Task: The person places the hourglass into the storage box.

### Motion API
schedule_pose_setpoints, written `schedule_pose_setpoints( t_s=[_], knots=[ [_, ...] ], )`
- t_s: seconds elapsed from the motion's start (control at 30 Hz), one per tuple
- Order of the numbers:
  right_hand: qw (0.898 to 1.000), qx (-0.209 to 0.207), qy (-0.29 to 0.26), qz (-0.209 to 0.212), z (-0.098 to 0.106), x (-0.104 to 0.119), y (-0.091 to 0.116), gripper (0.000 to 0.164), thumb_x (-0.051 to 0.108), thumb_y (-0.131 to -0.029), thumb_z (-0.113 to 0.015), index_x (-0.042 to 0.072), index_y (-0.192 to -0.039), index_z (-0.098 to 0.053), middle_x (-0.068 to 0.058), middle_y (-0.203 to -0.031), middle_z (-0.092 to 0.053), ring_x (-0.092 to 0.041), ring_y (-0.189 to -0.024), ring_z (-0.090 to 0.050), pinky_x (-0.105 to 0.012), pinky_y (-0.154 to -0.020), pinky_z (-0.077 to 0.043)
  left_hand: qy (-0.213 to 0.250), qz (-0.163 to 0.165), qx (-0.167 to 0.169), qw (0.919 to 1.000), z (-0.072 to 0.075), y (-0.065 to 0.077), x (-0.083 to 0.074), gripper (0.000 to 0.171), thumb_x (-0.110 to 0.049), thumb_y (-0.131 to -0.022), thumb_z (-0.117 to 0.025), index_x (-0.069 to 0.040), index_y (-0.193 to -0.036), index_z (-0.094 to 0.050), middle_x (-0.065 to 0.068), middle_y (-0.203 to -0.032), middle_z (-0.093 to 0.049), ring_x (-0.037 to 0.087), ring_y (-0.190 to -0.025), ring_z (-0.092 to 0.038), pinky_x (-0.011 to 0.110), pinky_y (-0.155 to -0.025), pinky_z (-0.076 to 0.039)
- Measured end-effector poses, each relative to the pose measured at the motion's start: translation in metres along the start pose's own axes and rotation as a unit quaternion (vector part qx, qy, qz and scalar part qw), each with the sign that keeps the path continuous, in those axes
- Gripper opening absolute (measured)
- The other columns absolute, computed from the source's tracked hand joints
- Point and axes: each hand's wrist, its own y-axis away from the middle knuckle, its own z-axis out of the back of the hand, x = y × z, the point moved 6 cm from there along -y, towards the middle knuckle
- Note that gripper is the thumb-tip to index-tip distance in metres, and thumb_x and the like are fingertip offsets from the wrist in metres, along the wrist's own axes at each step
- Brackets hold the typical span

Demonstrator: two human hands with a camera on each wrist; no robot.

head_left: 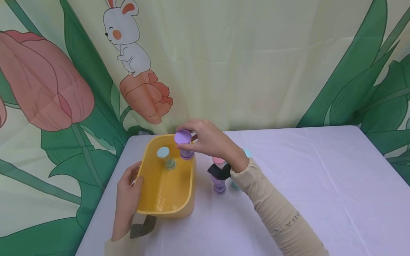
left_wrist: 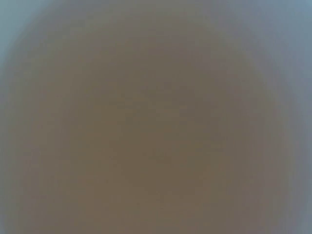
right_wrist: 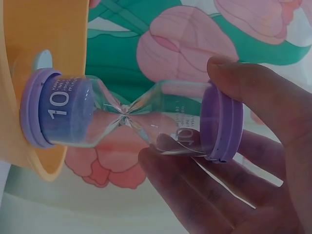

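My right hand point(head_left: 209, 138) pinches the purple cap of an hourglass point(right_wrist: 122, 114) between thumb and fingers. This hourglass, marked 10, is upright over the far right corner of a yellow bin point(head_left: 189, 199); purple-blue sand lies in its lower bulb. Whether its base touches the bin floor I cannot tell. At the bin's left wall, my left hand point(head_left: 128, 192) grips the rim. Inside the bin stands another hourglass with a light blue cap point(head_left: 163, 153). The left wrist view is a brown blur.
Right of the bin, several hourglasses stand on the white-covered table point(head_left: 304, 185), among them one with a purple base point(head_left: 219, 188) and one with a teal base point(head_left: 235, 186). My right wrist and its black strap point(head_left: 220, 172) partly hide them. A printed curtain point(head_left: 256, 71) hangs behind.
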Motion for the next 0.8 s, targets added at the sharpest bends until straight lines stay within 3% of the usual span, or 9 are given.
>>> schedule_pose_setpoints(
  t_s=[0.67, 0.8],
  knots=[
    [1.0, -0.005, -0.005, -0.012, -0.018, -0.015, -0.019, 0.034, 0.022, -0.082, -0.081, 0.005, -0.11, -0.071, -0.001, -0.101, -0.069, -0.011, -0.093, -0.061, -0.024, -0.08, -0.056, 0.007, -0.004, 0.007, 0.9999, -0.001, 0.002, 0.001, 0.048, -0.021, -0.102, -0.044, -0.018, -0.15, -0.041, 0.008, -0.144, -0.051, 0.025, -0.116, -0.056, 0.011, -0.08, -0.048],
    [1.0, -0.002, 0.01, -0.024, -0.022, -0.02, -0.022, 0.035, 0.022, -0.082, -0.081, 0.006, -0.111, -0.071, -0.002, -0.103, -0.069, -0.011, -0.094, -0.062, -0.017, -0.077, -0.054, 0.006, -0.004, 0.006, 1.0, -0.001, 0.001, 0.0, 0.048, -0.022, -0.102, -0.043, -0.019, -0.15, -0.041, 0.008, -0.145, -0.051, 0.026, -0.116, -0.057, 0.011, -0.08, -0.049]
  ],
)
